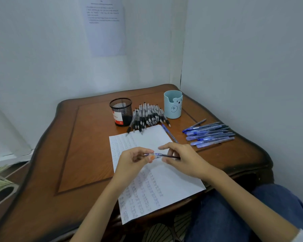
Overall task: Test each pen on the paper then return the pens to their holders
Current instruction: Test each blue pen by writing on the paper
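A blue pen lies level in the air above the white paper, which is covered in rows of test marks. My left hand pinches its left end, and my right hand grips its right part with the index finger stretched out. A black mesh holder and a light blue bear holder stand at the back of the wooden table. A pile of black pens lies between the holders. A row of blue pens lies at the right.
One more blue pen lies along the paper's right edge. White walls close in behind and to the right of the table, with a printed sheet taped on the back wall. My knee in blue jeans is at the lower right.
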Available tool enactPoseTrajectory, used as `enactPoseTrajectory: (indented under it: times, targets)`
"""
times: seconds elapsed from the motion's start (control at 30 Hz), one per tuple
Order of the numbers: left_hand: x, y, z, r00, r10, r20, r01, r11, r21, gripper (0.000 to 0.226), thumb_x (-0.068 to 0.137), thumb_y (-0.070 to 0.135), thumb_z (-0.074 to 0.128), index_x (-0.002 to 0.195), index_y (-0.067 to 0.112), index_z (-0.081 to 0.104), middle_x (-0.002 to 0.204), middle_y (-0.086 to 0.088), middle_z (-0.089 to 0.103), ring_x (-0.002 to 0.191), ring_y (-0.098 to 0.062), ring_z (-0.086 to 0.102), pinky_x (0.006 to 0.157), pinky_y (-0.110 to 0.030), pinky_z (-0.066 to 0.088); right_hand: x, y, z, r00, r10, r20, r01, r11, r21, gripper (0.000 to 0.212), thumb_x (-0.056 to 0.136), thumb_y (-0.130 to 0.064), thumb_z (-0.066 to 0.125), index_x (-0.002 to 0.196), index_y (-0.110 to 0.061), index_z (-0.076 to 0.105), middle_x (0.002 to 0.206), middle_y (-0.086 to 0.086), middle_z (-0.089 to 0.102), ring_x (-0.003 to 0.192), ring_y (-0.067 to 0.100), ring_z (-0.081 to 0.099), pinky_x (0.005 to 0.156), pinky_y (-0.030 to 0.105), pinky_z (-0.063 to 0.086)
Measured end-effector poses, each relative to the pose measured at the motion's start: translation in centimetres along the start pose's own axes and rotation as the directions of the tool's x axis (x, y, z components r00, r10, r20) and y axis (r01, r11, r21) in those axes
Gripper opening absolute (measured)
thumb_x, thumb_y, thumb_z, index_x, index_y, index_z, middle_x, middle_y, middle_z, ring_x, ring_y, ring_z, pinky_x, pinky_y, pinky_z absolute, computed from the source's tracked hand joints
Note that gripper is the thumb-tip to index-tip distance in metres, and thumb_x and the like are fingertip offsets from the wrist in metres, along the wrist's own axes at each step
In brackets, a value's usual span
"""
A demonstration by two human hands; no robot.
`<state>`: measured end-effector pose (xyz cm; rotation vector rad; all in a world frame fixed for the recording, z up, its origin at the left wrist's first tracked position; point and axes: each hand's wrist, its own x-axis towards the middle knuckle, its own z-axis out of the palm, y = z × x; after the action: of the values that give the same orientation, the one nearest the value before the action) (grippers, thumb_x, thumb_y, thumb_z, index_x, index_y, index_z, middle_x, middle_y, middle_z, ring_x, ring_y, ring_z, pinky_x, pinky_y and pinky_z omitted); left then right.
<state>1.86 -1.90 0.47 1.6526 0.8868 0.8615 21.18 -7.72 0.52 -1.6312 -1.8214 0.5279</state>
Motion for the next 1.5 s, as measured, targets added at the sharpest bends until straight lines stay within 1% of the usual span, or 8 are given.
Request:
enactPoseTrajectory:
  times: [0.23, 0.43, 0.53, 0.67, 0.8, 0.97, 1.17, 1.5]
  targets:
    - [-0.1, -1.0, -1.8, 0.988, -0.015, -0.153, 0.010, 0.999, -0.036, 0.012, 0.083, 0.014, 0.072, 0.093, 0.021, 0.071, 0.091, -0.005, 0.072, 0.085, -0.017, 0.064, 0.071, -0.018, 0.050, -0.6, -1.0, -2.4, 0.994, 0.049, 0.094, -0.093, 0.820, 0.564, 0.022, 0.100, -0.004, 0.046, 0.114, -0.011, 0.061, 0.088, 0.015, 0.070, 0.061, 0.020, 0.060, 0.054, 0.024, 0.048]
    - [-0.9, -1.5, -1.6, 0.985, 0.004, -0.171, -0.001, 1.000, 0.015, 0.010, 0.083, 0.020, 0.073, 0.092, 0.022, 0.071, 0.094, 0.003, 0.072, 0.084, -0.007, 0.062, 0.067, -0.010, 0.045, -0.9, -2.5, -1.1, 0.985, 0.140, 0.098, -0.120, 0.161, 0.980, 0.041, 0.080, 0.002, 0.047, 0.116, -0.009, 0.061, 0.110, 0.011, 0.071, 0.098, 0.021, 0.069, 0.080, 0.023, 0.053]
    - [-1.5, -1.8, -1.5, 0.982, 0.025, -0.188, -0.015, 0.998, 0.054, 0.009, 0.083, 0.021, 0.073, 0.092, 0.022, 0.071, 0.093, 0.006, 0.071, 0.084, -0.005, 0.062, 0.068, -0.011, 0.046, -0.8, -2.9, 0.6, 0.968, 0.248, 0.025, -0.110, 0.336, 0.935, 0.028, 0.082, -0.010, 0.061, 0.110, -0.006, 0.061, 0.103, 0.010, 0.074, 0.076, 0.015, 0.071, 0.063, 0.018, 0.050]
    - [-2.2, -2.3, -1.5, 0.973, 0.035, -0.227, -0.017, 0.997, 0.080, 0.008, 0.085, 0.020, 0.071, 0.092, 0.022, 0.070, 0.095, 0.007, 0.072, 0.085, -0.001, 0.063, 0.069, -0.011, 0.046, -1.4, -3.4, 2.5, 0.958, 0.281, -0.060, -0.121, 0.584, 0.803, 0.019, 0.084, -0.025, 0.066, 0.080, -0.007, 0.061, 0.067, 0.008, 0.067, 0.037, 0.012, 0.043, 0.035, 0.019, 0.029]
    - [-2.9, -2.8, -1.4, 0.974, 0.014, -0.225, -0.008, 1.000, 0.028, 0.009, 0.087, 0.016, 0.070, 0.095, 0.014, 0.069, 0.097, 0.006, 0.073, 0.087, -0.001, 0.066, 0.070, -0.009, 0.047, -2.0, -4.1, 3.4, 0.944, 0.320, -0.073, -0.157, 0.635, 0.756, 0.039, 0.081, -0.031, 0.070, 0.060, -0.011, 0.045, 0.047, 0.006, 0.051, 0.031, 0.013, 0.034, 0.034, 0.019, 0.024]
    - [-2.7, -3.3, -1.5, 0.972, 0.034, -0.232, -0.002, 0.991, 0.134, 0.009, 0.086, 0.019, 0.070, 0.094, 0.014, 0.068, 0.092, 0.009, 0.072, 0.084, 0.003, 0.064, 0.070, -0.007, 0.046, -3.0, -4.6, 4.1, 0.968, 0.249, -0.025, -0.158, 0.686, 0.711, 0.030, 0.080, -0.015, 0.077, 0.070, -0.002, 0.051, 0.051, 0.016, 0.059, 0.029, 0.016, 0.043, 0.030, 0.019, 0.032]
    - [-1.5, -3.5, -1.7, 0.992, 0.045, -0.121, -0.017, 0.975, 0.221, 0.010, 0.086, 0.009, 0.070, 0.095, 0.007, 0.066, 0.103, 0.006, 0.070, 0.089, 0.012, 0.061, 0.074, -0.001, 0.043, -3.0, -4.2, 3.7, 0.950, 0.291, -0.113, -0.195, 0.836, 0.513, 0.043, 0.076, -0.030, 0.080, 0.054, -0.009, 0.050, 0.047, 0.011, 0.059, 0.028, 0.015, 0.039, 0.033, 0.019, 0.031]
    - [-0.4, -4.0, -1.9, 0.991, 0.055, -0.126, -0.026, 0.976, 0.218, 0.009, 0.085, 0.008, 0.070, 0.092, 0.008, 0.066, 0.101, 0.008, 0.070, 0.090, 0.012, 0.061, 0.077, -0.005, 0.046, -1.7, -3.3, 3.7, 0.925, 0.330, -0.188, -0.180, 0.817, 0.548, 0.047, 0.087, -0.020, 0.071, 0.053, -0.009, 0.041, 0.042, 0.014, 0.052, 0.025, 0.017, 0.035, 0.032, 0.017, 0.027]
